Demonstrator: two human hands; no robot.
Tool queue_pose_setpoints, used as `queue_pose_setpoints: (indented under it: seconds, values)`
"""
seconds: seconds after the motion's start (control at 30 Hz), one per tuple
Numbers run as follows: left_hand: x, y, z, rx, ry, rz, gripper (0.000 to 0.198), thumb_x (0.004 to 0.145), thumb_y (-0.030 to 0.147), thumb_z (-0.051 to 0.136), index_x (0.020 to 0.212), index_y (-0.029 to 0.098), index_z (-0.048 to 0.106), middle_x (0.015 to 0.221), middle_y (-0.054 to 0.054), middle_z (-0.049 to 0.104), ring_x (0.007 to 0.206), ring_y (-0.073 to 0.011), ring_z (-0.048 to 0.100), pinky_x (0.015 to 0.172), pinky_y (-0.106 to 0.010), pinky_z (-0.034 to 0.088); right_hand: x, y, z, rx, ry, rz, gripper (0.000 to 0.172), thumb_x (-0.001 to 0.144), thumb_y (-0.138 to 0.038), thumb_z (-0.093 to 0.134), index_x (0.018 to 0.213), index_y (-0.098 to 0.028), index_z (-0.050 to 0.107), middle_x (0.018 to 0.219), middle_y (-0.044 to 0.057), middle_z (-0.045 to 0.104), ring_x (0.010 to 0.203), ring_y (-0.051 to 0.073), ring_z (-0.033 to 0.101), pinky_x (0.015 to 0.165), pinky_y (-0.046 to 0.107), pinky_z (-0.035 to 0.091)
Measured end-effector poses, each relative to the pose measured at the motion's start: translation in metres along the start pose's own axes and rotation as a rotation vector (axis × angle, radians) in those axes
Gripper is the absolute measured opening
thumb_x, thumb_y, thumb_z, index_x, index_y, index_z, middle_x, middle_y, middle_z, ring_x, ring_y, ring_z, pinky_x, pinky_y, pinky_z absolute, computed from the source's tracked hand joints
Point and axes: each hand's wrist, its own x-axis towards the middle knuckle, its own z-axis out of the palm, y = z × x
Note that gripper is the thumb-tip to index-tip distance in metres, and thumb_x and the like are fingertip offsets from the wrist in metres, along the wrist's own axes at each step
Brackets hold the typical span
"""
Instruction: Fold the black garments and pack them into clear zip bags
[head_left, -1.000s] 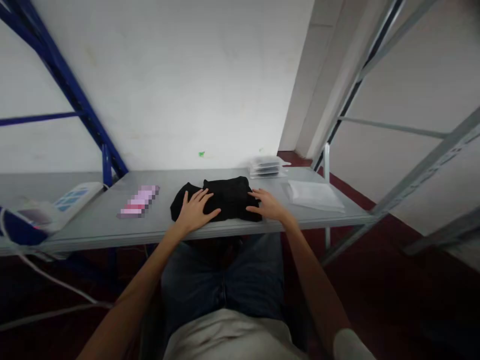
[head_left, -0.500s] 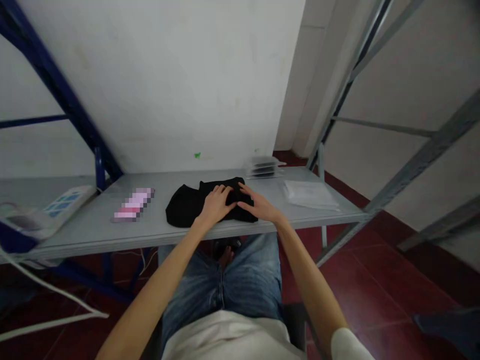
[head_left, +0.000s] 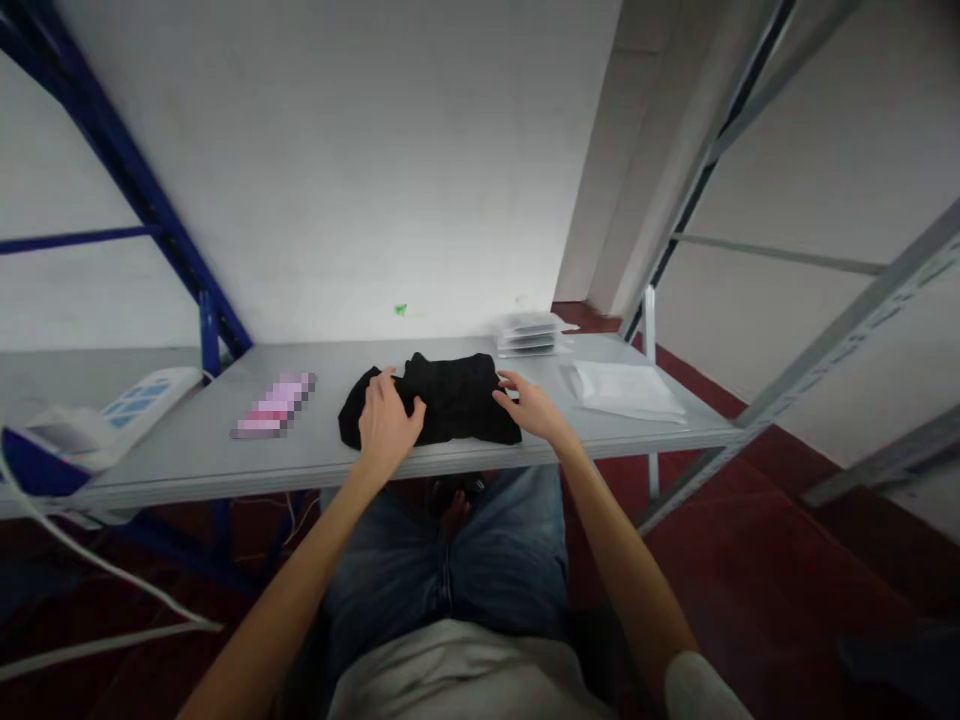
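A black piece of folded cloth [head_left: 459,398] lies on the grey shelf table [head_left: 300,465] in front of me. What kind of garment it is, I cannot tell. My left hand [head_left: 386,425] rests over the cloth's left part, fingers spread and thumb pointing right. At the cloth's right edge is my right hand [head_left: 532,408], its thumb and forefinger apart and touching or nearly touching the fabric. Neither hand visibly grips it.
Left of the cloth lies a phone [head_left: 274,405] with a blurred screen. A white power strip [head_left: 142,400] sits further left. Stacked clear packets [head_left: 529,335] stand at the back, and white plastic bags [head_left: 626,388] lie to the right. Metal posts [head_left: 176,255] flank the table.
My left hand has moved left across the cloth, away from my right hand. My right hand has shifted slightly to the cloth's right edge. The cloth looks flatter and more spread out.
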Motion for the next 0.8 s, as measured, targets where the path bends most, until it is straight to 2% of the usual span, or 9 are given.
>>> queue_pose_setpoints:
  seconds: [0.07,0.2,0.37,0.5,0.6,0.73,0.8]
  values:
    - [-0.002,-0.009,-0.007,0.046,0.009,0.034,0.062,0.087,0.033,0.063,0.143,0.015,0.043,0.138,-0.021,0.057,0.13,-0.0382,0.056,0.1,-0.051,0.054,0.0,-0.002,0.005,-0.05,-0.013,0.034,0.046,0.101,-0.034,0.061,0.145,-0.02,0.057,0.126,0.012,0.075,0.117,0.027,0.071,0.104,0.042,0.053]
    - [0.004,-0.025,-0.013,0.025,-0.123,0.141,0.051,0.087,0.037,0.066,0.134,0.022,0.054,0.141,-0.015,0.056,0.132,-0.0372,0.052,0.104,-0.052,0.052,0.007,-0.012,0.016,-0.16,-0.05,0.086,0.046,0.103,-0.043,0.059,0.144,-0.022,0.057,0.12,0.009,0.078,0.116,0.029,0.071,0.105,0.042,0.05]
    - [0.018,-0.032,-0.003,-0.008,-0.227,0.146,0.034,0.089,0.043,0.064,0.117,0.023,0.064,0.127,-0.012,0.063,0.124,-0.0343,0.056,0.101,-0.047,0.054,0.021,-0.027,0.03,-0.341,-0.032,0.147,0.048,0.101,-0.05,0.061,0.139,-0.02,0.06,0.111,0.013,0.079,0.12,0.033,0.068,0.116,0.054,0.037]
    - [0.023,-0.034,0.006,-0.017,-0.193,0.175,0.026,0.093,0.039,0.055,0.111,0.023,0.064,0.12,-0.012,0.066,0.12,-0.0316,0.06,0.102,-0.046,0.053,0.029,-0.034,0.036,-0.376,-0.028,0.227,0.042,0.096,-0.047,0.068,0.129,-0.021,0.065,0.114,0.012,0.078,0.122,0.035,0.066,0.118,0.061,0.032]
    - [0.025,-0.04,0.009,-0.084,-0.114,0.077,0.028,0.097,0.038,0.045,0.113,0.021,0.06,0.114,-0.013,0.068,0.115,-0.0318,0.064,0.103,-0.048,0.052,0.033,-0.035,0.034,-0.301,-0.044,0.269,0.034,0.094,-0.04,0.069,0.124,-0.022,0.068,0.113,0.008,0.079,0.119,0.03,0.069,0.117,0.055,0.036]
    - [0.026,-0.053,0.004,-0.238,0.021,-0.248,0.031,0.097,0.035,0.043,0.12,0.017,0.053,0.107,-0.016,0.071,0.105,-0.0343,0.07,0.098,-0.052,0.055,0.037,-0.031,0.02,-0.253,-0.003,0.292,0.034,0.094,-0.038,0.067,0.123,-0.022,0.071,0.115,0.008,0.079,0.116,0.03,0.071,0.108,0.046,0.047]
    - [0.026,-0.062,-0.001,-0.285,0.069,-0.355,0.037,0.095,0.034,0.047,0.128,0.016,0.048,0.108,-0.016,0.071,0.102,-0.0336,0.072,0.095,-0.052,0.057,0.038,-0.028,0.013,-0.266,0.009,0.301,0.035,0.093,-0.038,0.067,0.124,-0.021,0.072,0.115,0.008,0.08,0.116,0.031,0.071,0.105,0.045,0.05]
